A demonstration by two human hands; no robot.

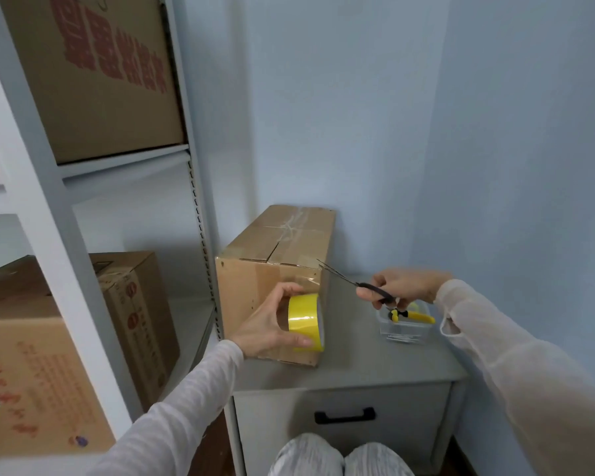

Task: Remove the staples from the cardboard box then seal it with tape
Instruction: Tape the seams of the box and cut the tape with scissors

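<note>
- A cardboard box [251,280] stands on the grey bench [358,365].
- The left hand [267,326] grips a yellow tape roll [304,321] against the box's near face.
- The right hand [404,286] holds scissors [366,287] at the box's right edge.

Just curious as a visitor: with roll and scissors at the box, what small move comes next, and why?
Probably close the scissors on the tape strip: the right hand holds them open at the edge of the box, while the left hand holds the tape roll against it.

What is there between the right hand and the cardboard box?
In the head view, only the black scissors: the right hand grips them, blades open, tips at the cardboard box's corner.
</note>
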